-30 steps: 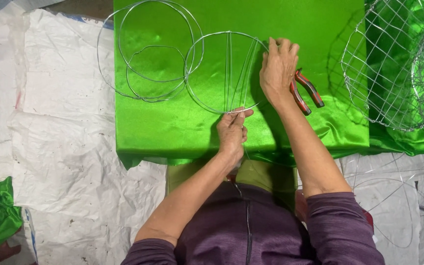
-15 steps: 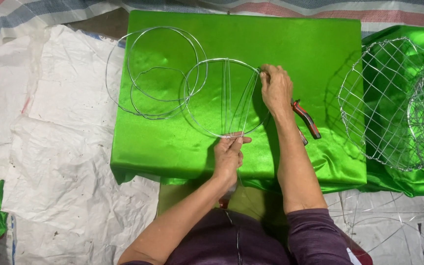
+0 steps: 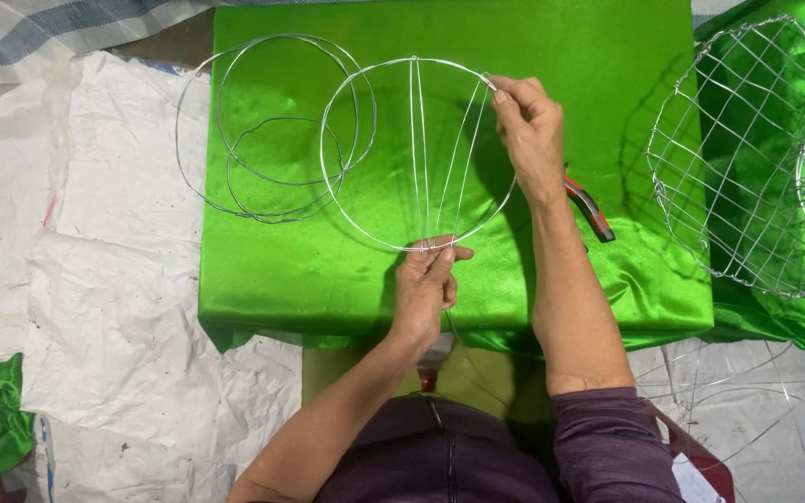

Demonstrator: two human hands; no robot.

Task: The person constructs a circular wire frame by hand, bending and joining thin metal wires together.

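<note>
1. Overhead, a wire hoop (image 3: 418, 154) crossed by thin spokes lies on the green table (image 3: 607, 56).
2. Left hand (image 3: 426, 284) pinches the hoop's near edge; right hand (image 3: 525, 130) pinches its far right rim.
3. Pliers (image 3: 589, 207) lie right of the hoop.
4. Keeping both pinches firm should stop spokes slipping.
</note>
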